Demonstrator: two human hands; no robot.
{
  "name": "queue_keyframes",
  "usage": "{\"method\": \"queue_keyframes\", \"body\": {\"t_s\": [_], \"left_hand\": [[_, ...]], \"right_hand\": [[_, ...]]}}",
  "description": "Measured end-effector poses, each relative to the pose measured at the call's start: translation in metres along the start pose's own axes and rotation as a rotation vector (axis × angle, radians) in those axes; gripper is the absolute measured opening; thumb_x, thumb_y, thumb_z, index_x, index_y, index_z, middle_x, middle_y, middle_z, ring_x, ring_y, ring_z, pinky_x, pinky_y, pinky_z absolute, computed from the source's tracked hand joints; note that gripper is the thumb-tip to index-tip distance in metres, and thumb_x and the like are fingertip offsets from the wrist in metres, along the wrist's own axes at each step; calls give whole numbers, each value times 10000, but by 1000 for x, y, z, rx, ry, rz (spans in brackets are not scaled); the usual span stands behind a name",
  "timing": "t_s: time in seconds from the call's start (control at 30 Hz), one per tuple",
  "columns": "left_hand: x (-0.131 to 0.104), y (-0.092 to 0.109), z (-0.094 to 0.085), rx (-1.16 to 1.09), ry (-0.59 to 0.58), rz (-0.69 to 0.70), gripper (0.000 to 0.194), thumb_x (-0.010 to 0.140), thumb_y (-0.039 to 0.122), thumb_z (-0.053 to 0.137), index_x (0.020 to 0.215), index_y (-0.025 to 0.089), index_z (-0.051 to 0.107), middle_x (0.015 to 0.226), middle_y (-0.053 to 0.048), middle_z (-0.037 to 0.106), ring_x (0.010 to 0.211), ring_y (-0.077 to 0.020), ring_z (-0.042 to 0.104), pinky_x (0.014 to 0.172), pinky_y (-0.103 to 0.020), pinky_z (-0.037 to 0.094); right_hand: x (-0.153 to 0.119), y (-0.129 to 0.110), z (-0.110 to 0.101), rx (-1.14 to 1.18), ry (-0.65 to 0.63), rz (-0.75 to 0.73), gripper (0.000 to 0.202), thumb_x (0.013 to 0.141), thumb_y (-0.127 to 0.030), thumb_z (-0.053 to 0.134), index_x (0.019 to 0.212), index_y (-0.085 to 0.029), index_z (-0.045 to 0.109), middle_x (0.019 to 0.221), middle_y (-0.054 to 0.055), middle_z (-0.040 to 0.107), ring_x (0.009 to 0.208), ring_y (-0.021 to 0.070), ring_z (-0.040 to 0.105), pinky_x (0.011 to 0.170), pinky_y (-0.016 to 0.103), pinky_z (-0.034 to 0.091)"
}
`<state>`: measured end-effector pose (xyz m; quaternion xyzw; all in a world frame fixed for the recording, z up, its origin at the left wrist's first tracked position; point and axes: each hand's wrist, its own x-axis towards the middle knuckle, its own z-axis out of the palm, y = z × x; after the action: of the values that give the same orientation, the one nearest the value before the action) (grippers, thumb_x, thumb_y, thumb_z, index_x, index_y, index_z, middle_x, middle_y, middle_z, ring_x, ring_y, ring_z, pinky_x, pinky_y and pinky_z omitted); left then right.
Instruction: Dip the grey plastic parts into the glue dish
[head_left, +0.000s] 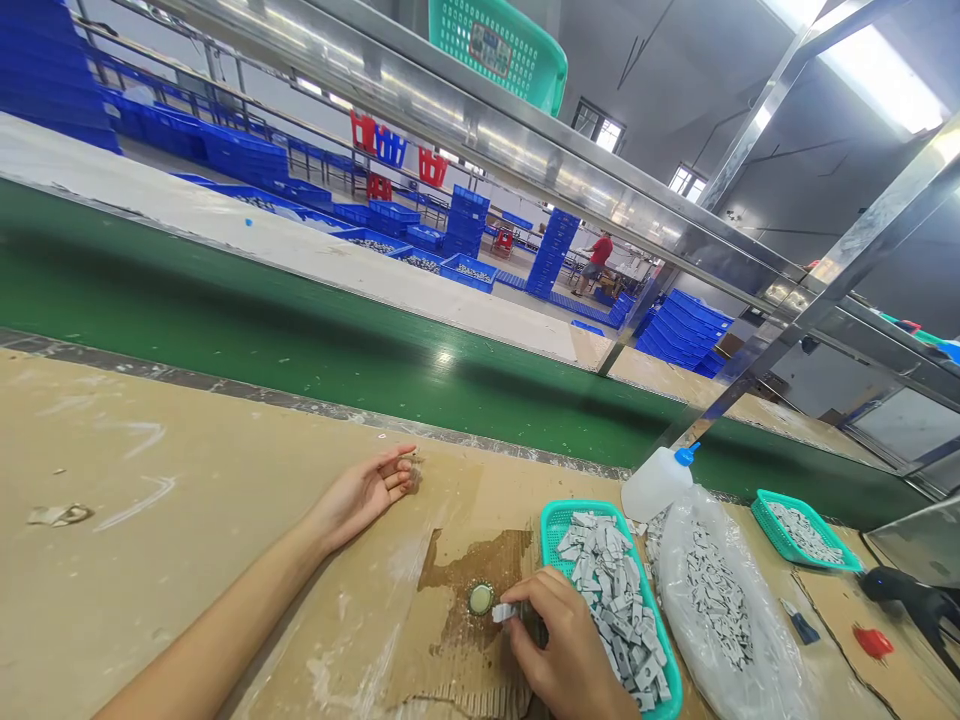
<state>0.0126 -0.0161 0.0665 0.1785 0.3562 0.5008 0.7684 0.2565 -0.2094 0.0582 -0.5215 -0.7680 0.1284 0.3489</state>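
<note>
My right hand (564, 640) pinches a small grey plastic piece (504, 612) low over a stained cardboard sheet (457, 600), right beside a small round metal cap (481, 598). A teal basket (551, 520) full of several grey pieces stands just right of that hand. My left hand (367, 490) lies palm up on the tan worktable (150, 480), fingers loosely apart, holding nothing, a little left of and beyond the cap.
A white squeeze bottle with a blue cap (656, 482), a clear bag of grey pieces (712, 590) and a second teal basket (799, 530) sit to the right. A green conveyor belt (300, 340) runs behind the table. A person in red (598, 262) stands far off among blue crates.
</note>
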Motion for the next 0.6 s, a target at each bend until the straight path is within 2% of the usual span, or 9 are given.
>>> {"method": "queue_keyframes", "body": {"t_s": [0.37, 0.6], "left_hand": [[4, -1, -2, 3, 11, 0, 209, 919, 1, 415, 1018, 42, 595, 716, -72, 556, 630, -153, 585, 577, -263, 554], [2, 0, 0, 3, 15, 1, 224, 911, -12, 407, 1019, 44, 596, 707, -68, 551, 617, -151, 575, 565, -264, 549]], "right_hand": [[0, 0, 0, 21, -25, 44, 382, 736, 91, 534, 975, -206, 558, 907, 10, 606, 873, 167, 548, 785, 246, 394], [-1, 0, 1, 74, -39, 81, 423, 745, 114, 517, 1002, -220, 556, 1031, 7, 611, 989, 167, 544, 861, 247, 391]]}}
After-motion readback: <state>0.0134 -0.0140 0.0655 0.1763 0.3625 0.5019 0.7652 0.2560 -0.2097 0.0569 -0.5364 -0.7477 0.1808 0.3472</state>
